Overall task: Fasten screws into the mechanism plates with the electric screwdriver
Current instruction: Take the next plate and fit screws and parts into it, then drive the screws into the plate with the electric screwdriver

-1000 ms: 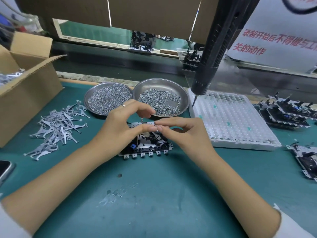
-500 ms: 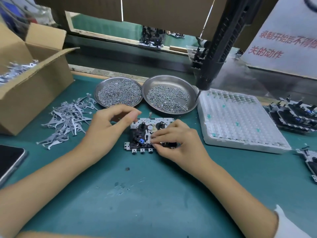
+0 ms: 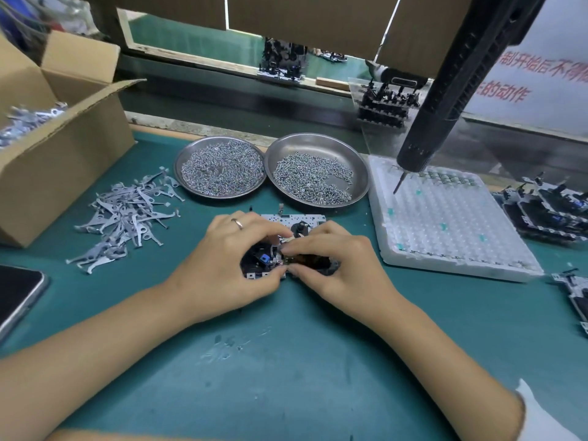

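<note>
Left hand (image 3: pixel 222 265): grip curled round plate (image 3: pixel 296 224), before the dishes.
Right hand (image 3: pixel 337 259): pinching a small part.
Handling: likely light, stiff; hold by edges.

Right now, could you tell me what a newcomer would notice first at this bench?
Most likely the two hands, left and right, meeting over a small mechanism plate at the centre of the green mat. Just behind sit two round metal dishes of screws. At the right, the black electric screwdriver hangs unheld over a white tray.
</note>
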Available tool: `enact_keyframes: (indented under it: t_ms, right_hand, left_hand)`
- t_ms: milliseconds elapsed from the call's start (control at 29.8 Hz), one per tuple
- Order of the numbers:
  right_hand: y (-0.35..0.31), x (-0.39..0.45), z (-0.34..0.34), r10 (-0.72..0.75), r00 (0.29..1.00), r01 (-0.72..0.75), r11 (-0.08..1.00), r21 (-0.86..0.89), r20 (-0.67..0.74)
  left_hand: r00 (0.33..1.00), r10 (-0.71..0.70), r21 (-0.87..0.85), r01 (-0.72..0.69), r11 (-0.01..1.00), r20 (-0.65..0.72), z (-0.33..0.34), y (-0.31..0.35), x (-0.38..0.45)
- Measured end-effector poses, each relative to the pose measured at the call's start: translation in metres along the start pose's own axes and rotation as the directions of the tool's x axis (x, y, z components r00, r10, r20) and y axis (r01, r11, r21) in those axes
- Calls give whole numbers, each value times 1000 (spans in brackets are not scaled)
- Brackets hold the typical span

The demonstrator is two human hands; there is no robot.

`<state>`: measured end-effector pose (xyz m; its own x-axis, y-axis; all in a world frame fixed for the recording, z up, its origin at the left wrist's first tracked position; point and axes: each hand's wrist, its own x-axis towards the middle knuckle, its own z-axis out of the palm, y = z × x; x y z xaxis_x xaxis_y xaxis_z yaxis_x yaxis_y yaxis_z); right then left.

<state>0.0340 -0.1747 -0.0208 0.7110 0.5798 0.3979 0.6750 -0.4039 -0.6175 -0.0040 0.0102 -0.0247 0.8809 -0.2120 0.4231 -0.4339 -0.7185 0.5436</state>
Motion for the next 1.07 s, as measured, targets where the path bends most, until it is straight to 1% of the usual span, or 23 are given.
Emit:
enact_keyframes:
  t_ms: [268, 436, 470, 503, 537, 570, 604, 671, 705, 738, 772, 805, 872, 906, 973, 1074]
  right_hand:
    - [-2, 1, -3, 77, 997, -77, 993, 94, 7]
    - [-2, -1, -3, 74, 997, -74, 994, 83, 6]
    - [-3, 0, -3, 61, 998, -59, 996, 69, -19]
    - [-4, -1, -4, 31, 996, -28, 999, 45, -83]
    - [-6, -1, -5, -9, 981, 10, 1000, 8, -192]
    - [-8, 0, -8, -51, 941, 39, 998, -43, -333]
    - [-10, 2, -14, -93, 869, 49, 994, -102, -486]
    - [-12, 12, -34, -151, 654, 6, 981, -194, -741]
    - [-12, 20, -47, -135, 557, -31, 983, -183, -819]
    - [-13, 29, -60, -86, 505, -56, 990, -132, -859]
    - [-15, 40, -73, -22, 500, -60, 996, -60, -866]
    - [-18, 51, -84, 34, 535, -38, 999, 16, -844]
    - [-25, 72, -94, 82, 638, 32, 991, 132, -766]
    - [-27, 80, -95, 90, 662, 48, 986, 163, -744]
    - [-29, 90, -89, 125, 675, 69, 970, 231, -727]
    - [-41, 92, -66, 204, 686, 131, 910, 394, -699]
  left_hand:
    - [1000, -18, 17, 18, 1000, -13, 5, 0, 1]
    - [1000, -7, -11, 6, 1000, -25, 7, -3, 3]
    - [1000, -5, -12, 5, 1000, -29, 7, -3, 3]
    - [999, -4, -15, 4, 1000, -32, 7, -3, 3]
    - [999, -5, -21, 4, 1000, -34, 7, -3, 4]
    - [999, -5, -31, 4, 1000, -34, 7, -3, 4]
    - [999, -8, -43, 6, 999, -33, 7, -3, 4]
    - [999, -20, -68, 17, 998, -34, 7, -3, 4]
    - [999, -28, -81, 25, 996, -35, 7, -3, 4]
    - [999, -36, -92, 33, 995, -35, 7, -3, 4]
    - [998, -44, -101, 41, 994, -35, 7, -2, 5]
    - [998, -52, -109, 48, 993, -34, 7, -2, 5]
    - [997, -71, -120, 67, 991, -35, 7, -1, 5]
    - [996, -82, -124, 77, 989, -35, 7, -1, 5]
    - [995, -91, -129, 86, 988, -35, 7, 0, 4]
    - [994, -102, -140, 96, 986, -33, 6, 1, 5]
